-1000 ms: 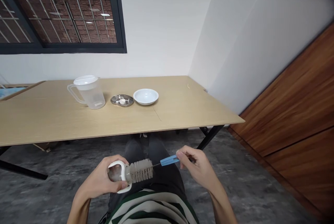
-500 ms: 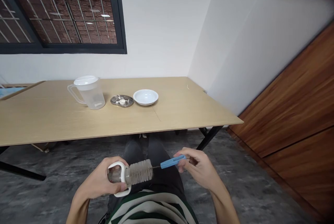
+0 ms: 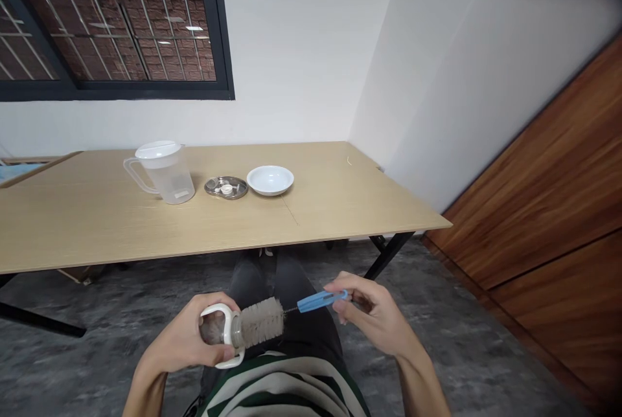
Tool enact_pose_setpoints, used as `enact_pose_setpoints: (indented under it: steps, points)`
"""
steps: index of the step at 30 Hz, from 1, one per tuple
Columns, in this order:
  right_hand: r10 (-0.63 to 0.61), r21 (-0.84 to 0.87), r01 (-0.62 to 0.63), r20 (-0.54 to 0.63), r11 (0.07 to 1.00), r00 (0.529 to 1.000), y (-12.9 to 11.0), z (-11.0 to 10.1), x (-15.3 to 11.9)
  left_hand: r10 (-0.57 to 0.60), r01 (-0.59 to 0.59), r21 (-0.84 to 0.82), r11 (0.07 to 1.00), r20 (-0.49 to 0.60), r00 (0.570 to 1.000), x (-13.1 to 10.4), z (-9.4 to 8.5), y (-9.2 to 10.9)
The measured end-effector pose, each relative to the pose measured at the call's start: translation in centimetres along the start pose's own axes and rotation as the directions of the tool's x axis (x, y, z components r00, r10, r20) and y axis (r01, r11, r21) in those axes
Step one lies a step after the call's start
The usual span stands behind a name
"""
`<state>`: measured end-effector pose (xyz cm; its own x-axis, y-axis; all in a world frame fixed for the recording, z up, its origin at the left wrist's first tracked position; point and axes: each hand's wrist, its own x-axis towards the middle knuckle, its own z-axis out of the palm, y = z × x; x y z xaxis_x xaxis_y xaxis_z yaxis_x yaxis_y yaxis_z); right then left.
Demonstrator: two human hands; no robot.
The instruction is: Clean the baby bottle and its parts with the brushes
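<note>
My left hand (image 3: 187, 339) grips a small clear bottle (image 3: 217, 331) with white handles, held sideways over my lap with its mouth to the right. A bottle brush (image 3: 262, 322) with grey bristles has its tip inside the bottle's mouth; most of the bristles show outside. My right hand (image 3: 374, 320) pinches the brush's blue handle (image 3: 318, 301) between thumb and fingers.
A wooden table (image 3: 340, 210) stands ahead with a clear plastic jug (image 3: 165, 171), a small metal dish (image 3: 226, 187) and a white bowl (image 3: 270, 180). A wall and wooden panelling (image 3: 549, 197) lie to the right. Grey floor is below.
The brush has shifted slightly in the bottle's mouth, its handle tilting a little upward. My right hand moved a touch right. The bottle stays in place.
</note>
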<state>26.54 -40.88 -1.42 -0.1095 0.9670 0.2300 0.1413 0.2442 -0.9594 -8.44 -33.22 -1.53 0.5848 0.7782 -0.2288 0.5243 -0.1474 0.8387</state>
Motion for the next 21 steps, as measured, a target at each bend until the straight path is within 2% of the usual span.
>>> enact_pose_setpoints:
  steps: [5,13,21]
  points:
    - [0.097,0.122,-0.092,-0.032,0.988,0.995,0.2,0.4,0.3,0.003,-0.001,-0.049,0.999,0.033,0.999,0.0,0.1,0.0]
    - [0.05,-0.187,-0.071,-0.114,0.98,0.992,-0.4,1.0,0.6,0.024,-0.023,-0.05,0.998,0.025,0.999,0.2,0.1,-0.1]
    - [0.004,-0.182,-0.02,-0.084,0.983,0.996,-0.8,0.5,0.5,0.023,-0.023,-0.047,0.999,-0.003,1.0,0.2,0.0,0.2]
